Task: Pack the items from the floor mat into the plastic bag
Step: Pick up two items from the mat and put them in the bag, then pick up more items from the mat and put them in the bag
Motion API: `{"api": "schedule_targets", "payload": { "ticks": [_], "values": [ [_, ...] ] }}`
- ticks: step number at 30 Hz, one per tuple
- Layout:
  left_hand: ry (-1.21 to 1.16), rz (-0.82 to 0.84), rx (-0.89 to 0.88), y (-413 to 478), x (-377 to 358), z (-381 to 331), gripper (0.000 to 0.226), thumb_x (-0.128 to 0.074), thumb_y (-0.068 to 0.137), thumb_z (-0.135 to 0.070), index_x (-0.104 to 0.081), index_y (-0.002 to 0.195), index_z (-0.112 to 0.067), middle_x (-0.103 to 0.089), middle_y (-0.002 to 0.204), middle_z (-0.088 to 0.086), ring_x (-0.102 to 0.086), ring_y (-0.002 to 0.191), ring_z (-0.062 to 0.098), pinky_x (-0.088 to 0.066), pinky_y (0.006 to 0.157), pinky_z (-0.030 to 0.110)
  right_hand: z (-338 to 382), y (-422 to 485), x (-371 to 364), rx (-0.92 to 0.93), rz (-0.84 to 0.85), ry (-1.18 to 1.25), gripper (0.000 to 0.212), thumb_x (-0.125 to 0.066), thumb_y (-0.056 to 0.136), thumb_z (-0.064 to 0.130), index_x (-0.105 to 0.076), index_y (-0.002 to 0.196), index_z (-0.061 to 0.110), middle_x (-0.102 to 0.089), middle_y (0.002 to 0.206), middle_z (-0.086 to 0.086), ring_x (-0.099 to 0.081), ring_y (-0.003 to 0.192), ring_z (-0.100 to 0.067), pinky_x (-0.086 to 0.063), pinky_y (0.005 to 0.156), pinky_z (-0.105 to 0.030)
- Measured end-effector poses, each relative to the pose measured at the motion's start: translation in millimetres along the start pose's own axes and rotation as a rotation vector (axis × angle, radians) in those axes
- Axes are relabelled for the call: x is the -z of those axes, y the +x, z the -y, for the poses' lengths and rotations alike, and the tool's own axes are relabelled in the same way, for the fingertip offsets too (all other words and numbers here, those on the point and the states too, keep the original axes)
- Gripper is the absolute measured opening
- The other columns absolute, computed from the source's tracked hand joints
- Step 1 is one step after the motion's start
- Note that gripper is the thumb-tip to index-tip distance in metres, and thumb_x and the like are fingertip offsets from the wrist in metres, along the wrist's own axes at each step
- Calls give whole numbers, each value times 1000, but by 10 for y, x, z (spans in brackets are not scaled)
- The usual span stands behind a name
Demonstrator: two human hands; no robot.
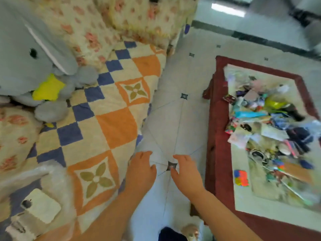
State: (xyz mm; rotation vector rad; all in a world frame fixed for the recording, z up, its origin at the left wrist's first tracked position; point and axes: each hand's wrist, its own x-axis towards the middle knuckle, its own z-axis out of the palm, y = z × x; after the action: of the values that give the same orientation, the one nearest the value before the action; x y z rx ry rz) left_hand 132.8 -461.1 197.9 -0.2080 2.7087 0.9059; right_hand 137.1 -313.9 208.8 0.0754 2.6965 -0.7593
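Covering the left, a patchwork quilt (104,110) spreads. At right, a dark red floor mat (215,136) runs lengthwise away from the viewer, with small items (269,122) heaped along that axis. Between them, the left hand (140,169) and right hand (186,173) hover, fingers loosely spread, holding nothing.

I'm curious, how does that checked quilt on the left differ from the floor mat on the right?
The checked quilt shows orange, blue and cream squares with flower motifs; the floor mat has a dark red border round a pale centre. The quilt carries a grey plush rabbit; the mat, a jumbled pile of small items. Neither is touched: the left hand and right hand hover open over the tiled floor between them.
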Motion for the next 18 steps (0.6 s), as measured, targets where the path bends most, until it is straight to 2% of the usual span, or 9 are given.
{"api": "schedule_targets", "payload": {
  "ticks": [6,9,11,14,18],
  "values": [
    [147,166,-231,-77,-1029,-1718,47,-51,90,-22,-41,136,-19,-44,135,4,-44,123,23,-38,101,34,-1634,-384,994,-242,-156,113,43,-53,88,15,-47,130,11,-44,130,-10,-42,123,-28,-32,101,-31],
    [207,258,-349,-134,-1536,-2296,48,-49,90,-22,-40,137,-20,-46,133,3,-44,123,20,-39,101,33,-2303,-556,1252,-346,-214,152,42,-53,89,19,-47,130,12,-44,132,-11,-42,124,-29,-34,101,-33],
    [245,304,-414,-155,-1841,-2551,47,-48,91,-24,-38,137,-22,-44,134,0,-42,125,17,-38,102,31,-2679,-643,1358,-426,-220,168,42,-51,90,21,-45,131,15,-43,132,-9,-44,122,-27,-37,98,-34],
    [313,371,-471,-102,-2247,-2790,46,-48,91,-26,-38,136,-22,-42,133,-3,-42,125,15,-36,101,28,-3168,-692,1414,-530,-187,182,44,-49,93,24,-39,136,18,-39,136,-5,-41,125,-22,-33,102,-29],
    [359,485,-465,129,-2763,-2900,50,-51,90,-25,-36,137,-21,-43,131,-1,-43,124,18,-39,102,33,-3682,-609,1363,-658,-162,230,45,-48,93,24,-38,137,18,-37,139,-4,-39,129,-21,-32,105,-29]
  ]
}}
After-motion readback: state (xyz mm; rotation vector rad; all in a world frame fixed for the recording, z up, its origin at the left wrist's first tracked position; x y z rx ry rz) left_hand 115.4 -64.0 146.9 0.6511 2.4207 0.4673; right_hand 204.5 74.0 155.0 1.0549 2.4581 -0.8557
